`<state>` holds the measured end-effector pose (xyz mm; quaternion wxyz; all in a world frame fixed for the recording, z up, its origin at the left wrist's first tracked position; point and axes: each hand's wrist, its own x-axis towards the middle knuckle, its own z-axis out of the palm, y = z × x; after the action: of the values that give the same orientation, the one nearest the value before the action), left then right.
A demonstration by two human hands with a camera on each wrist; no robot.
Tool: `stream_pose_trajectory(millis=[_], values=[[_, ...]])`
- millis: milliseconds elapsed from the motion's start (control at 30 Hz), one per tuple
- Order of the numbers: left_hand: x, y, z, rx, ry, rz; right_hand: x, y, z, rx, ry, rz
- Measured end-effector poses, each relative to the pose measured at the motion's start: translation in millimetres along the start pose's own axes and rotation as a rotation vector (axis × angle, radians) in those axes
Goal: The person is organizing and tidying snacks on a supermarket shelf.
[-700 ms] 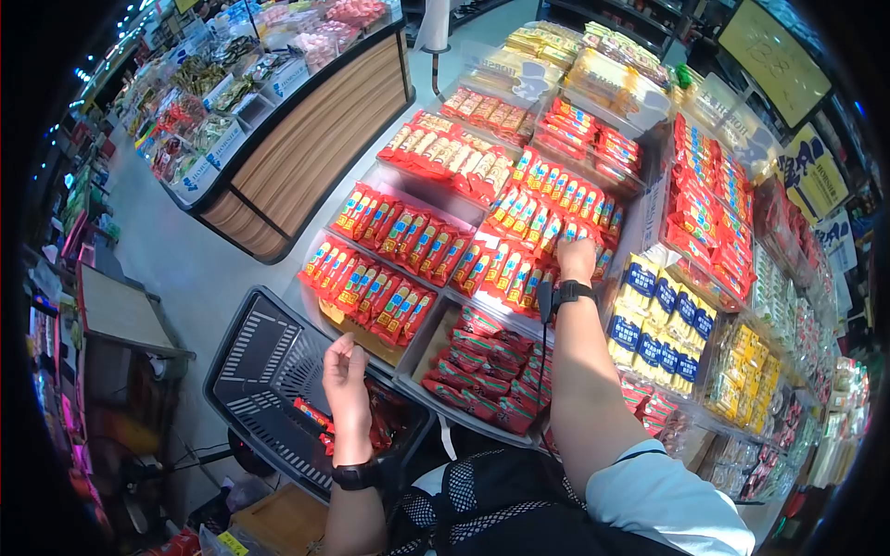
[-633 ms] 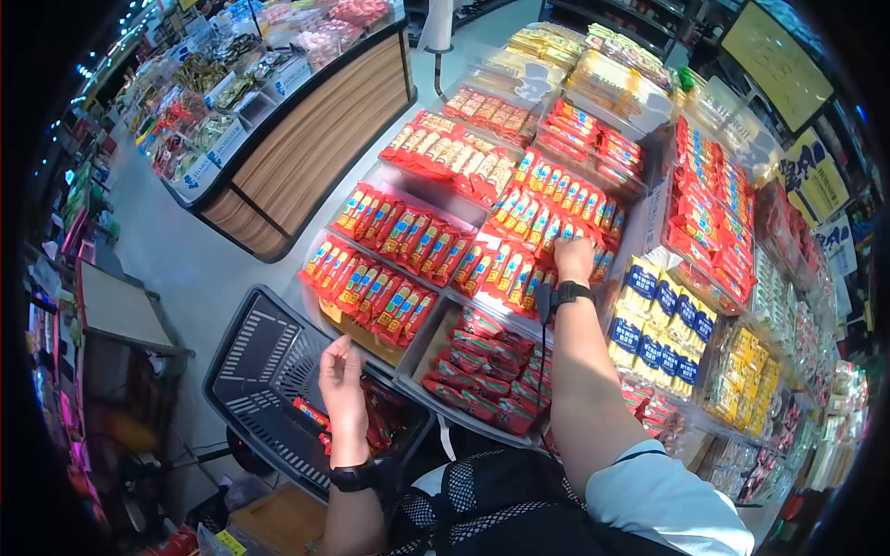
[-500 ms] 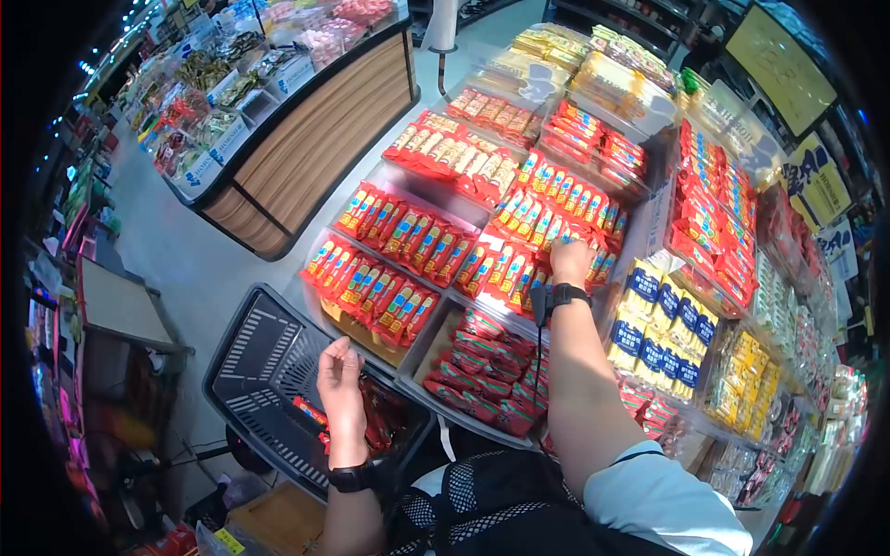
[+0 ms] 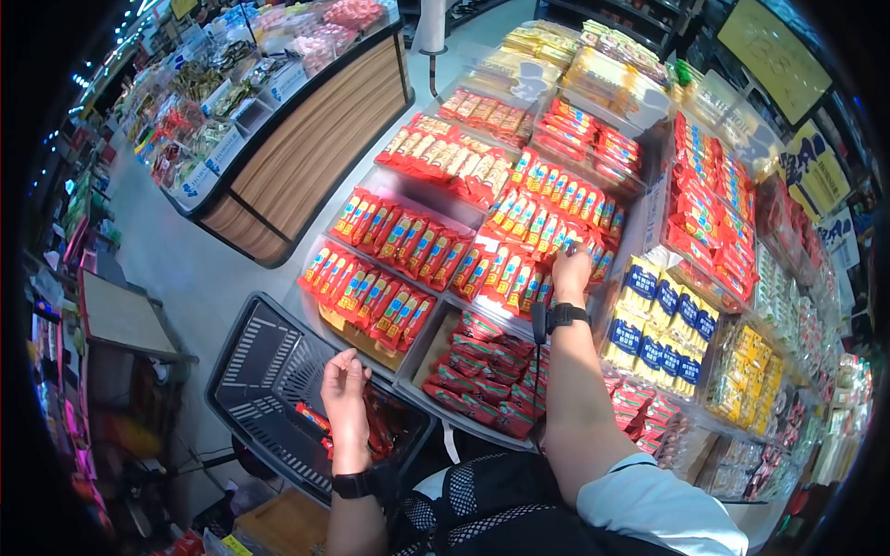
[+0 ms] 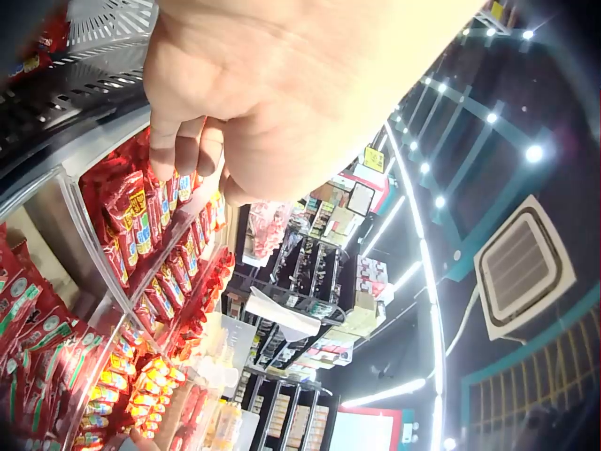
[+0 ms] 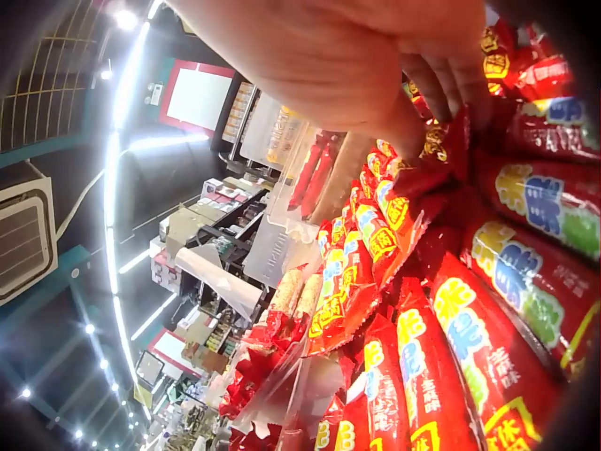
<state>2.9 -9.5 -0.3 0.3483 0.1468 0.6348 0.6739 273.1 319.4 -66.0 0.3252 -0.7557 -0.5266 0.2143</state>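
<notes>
Over the display bin my right hand (image 4: 571,271) reaches in among red snack packets (image 4: 505,278) with yellow and blue print. In the right wrist view, its thumb and fingers close around the crimped end of a red snack packet (image 6: 460,155); the fingertips are partly hidden. My left hand (image 4: 345,394) hangs with loosely bent fingers above the near edge of a dark grey shopping basket (image 4: 269,347), holding nothing. Several red packets (image 4: 380,431) lie in the basket, partly covered by that hand.
Divided bins hold more red packets (image 4: 399,236), dark red and green ones (image 4: 482,371), and blue and cream packs (image 4: 658,324). A raised clear tray (image 4: 709,218) stands on the right. A wood-panelled counter (image 4: 306,139) is at the back left, across the floor.
My right hand has shifted slightly toward me and to the left over the packets. The left hand stays above the basket, a little lower in view.
</notes>
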Motion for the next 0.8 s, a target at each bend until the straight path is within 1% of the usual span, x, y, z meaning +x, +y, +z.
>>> stream_pose_trajectory(millis=[33, 67, 133, 267, 333, 400, 467, 700, 767, 800], values=[[1, 0, 0, -0.001, 0.003, -0.001, 2, 2, 4, 0.018, 0.017, -0.046], [2, 3, 0, 0.003, 0.006, 0.002, 4, 3, 9, 0.029, 0.017, -0.041], [-2, 2, 0, 0.004, 0.014, -0.009, 6, 5, 11, 0.005, 0.099, -0.119], [-1, 5, 0, 0.004, 0.003, -0.014, 7, 3, 9, -0.057, 0.080, -0.099], [-1, 5, 0, -0.002, 0.004, -0.016, -12, -14, -5, -0.084, 0.108, -0.072], [-1, 5, 1, -0.005, 0.001, -0.020, -15, -8, 1, -0.074, 0.101, -0.083], [-1, 6, 2, -0.005, -0.012, -0.013, -17, -6, 6, -0.130, 0.086, -0.108], [-2, 11, 6, 0.001, -0.002, -0.014, -12, -8, 10, -0.070, 0.145, -0.175], [2, 9, 12, 0.059, -0.038, 0.033, -13, -8, 10, -0.045, 0.147, -0.181], [3, 10, 20, 0.106, -0.128, 0.079, -14, -8, 9, -0.023, 0.145, -0.189]])
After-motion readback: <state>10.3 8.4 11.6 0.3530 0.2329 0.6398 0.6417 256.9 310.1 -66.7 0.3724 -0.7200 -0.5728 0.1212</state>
